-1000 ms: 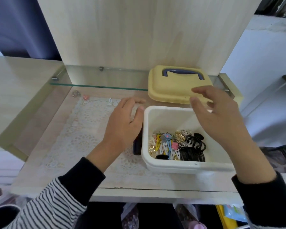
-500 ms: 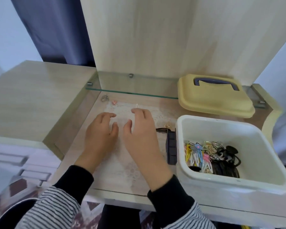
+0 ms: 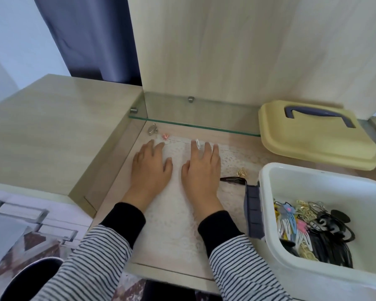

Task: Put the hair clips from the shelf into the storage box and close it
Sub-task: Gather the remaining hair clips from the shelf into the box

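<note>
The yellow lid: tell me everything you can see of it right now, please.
The lid is pale yellow, plastic by its look, squarish with rounded corners and a stepped rim. A dark blue handle lies flat in a recess on its top. The lid lies top side up, apparently on the glass shelf at the back right, behind the open white box, not on it. Neither the left hand nor the right hand touches it.

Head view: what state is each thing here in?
storage box, open, clips inside.
yellow lid, off, lying behind the box.
left hand, open, flat on lace mat.
right hand, open, fingers by white clip.
black clip, loose, outside box.
gold clip, loose, outside box.
pink clip, loose, outside box.
</note>
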A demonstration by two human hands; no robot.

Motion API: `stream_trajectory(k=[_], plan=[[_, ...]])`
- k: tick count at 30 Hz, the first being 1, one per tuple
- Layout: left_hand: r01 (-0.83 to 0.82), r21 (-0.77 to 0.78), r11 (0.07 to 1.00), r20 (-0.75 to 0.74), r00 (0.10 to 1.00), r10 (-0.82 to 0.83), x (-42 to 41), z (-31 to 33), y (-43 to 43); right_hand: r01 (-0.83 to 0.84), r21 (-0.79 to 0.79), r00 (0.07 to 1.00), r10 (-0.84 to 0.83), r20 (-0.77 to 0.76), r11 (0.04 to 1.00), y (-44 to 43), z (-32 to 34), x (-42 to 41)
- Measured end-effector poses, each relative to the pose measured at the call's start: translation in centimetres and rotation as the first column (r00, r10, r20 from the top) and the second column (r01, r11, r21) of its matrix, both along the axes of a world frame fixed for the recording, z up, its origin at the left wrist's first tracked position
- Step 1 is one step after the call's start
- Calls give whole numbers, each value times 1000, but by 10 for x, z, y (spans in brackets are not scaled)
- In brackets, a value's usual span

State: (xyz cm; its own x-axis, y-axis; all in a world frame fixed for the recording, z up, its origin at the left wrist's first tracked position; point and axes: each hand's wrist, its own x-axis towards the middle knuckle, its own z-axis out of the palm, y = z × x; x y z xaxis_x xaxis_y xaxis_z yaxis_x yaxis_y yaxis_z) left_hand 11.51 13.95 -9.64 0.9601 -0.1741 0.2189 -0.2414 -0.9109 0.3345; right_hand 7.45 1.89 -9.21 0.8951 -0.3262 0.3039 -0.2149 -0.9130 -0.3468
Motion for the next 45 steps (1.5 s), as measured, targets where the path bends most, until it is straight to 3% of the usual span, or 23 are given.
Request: stream_trajectory(k=[7, 13, 23, 31, 40, 45], plan=[[-23, 23, 999, 90, 996, 21, 35, -1, -13, -2, -66, 999, -1, -50, 998, 0, -9, 11], [-22, 20, 1000, 98, 995, 19, 40, -7, -17, 36, -120, 999, -35, 9, 992, 1, -12, 12], [55, -120, 991, 295, 955, -17, 33, -8, -13, 89, -143, 986, -68, 150, 986, 2, -9, 9], [165, -212, 963, 300, 949, -96, 31, -6, -13, 108, -163, 982, -80, 169, 981, 3, -6, 8], [206, -221, 953, 279, 950, -141, 17, -5, -11, 41, -7, 974, -39, 223, 999, 6, 2, 4], [169, -352, 920, 192, 976, -106, 1, 8, -12, -105, 162, 957, 55, 286, 981, 11, 17, -8]])
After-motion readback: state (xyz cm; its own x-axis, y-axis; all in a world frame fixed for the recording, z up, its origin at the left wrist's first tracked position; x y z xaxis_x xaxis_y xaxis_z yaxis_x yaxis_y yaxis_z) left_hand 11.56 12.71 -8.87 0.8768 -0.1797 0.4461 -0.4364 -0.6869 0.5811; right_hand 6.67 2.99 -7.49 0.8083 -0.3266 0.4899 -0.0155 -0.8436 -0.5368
